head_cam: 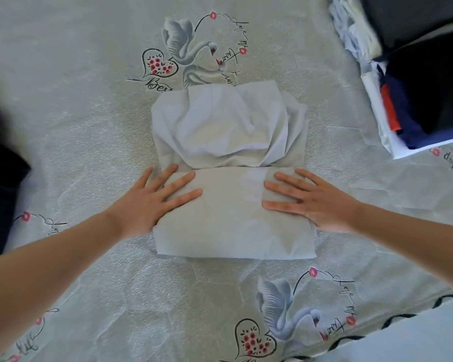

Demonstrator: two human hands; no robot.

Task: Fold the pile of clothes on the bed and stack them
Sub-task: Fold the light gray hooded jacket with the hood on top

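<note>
A pale grey garment (230, 131) lies partly folded in the middle of the bed. Its near part is doubled over into a flat band, while the far part is still rumpled. My left hand (152, 199) lies flat on the band's left end, fingers straight and spread. My right hand (309, 199) presses flat on the band's right end in the same way. A stack of folded clothes (413, 100) in dark blue, black, white and red sits at the far right. At the left edge of the view lies a dark garment (0, 178).
The bed sheet (89, 100) is light grey with printed swans, hearts and script. Its near right edge (403, 320) has a dark wavy trim, with pale floor beyond. More white and dark fabric (364, 30) is piled at the top right.
</note>
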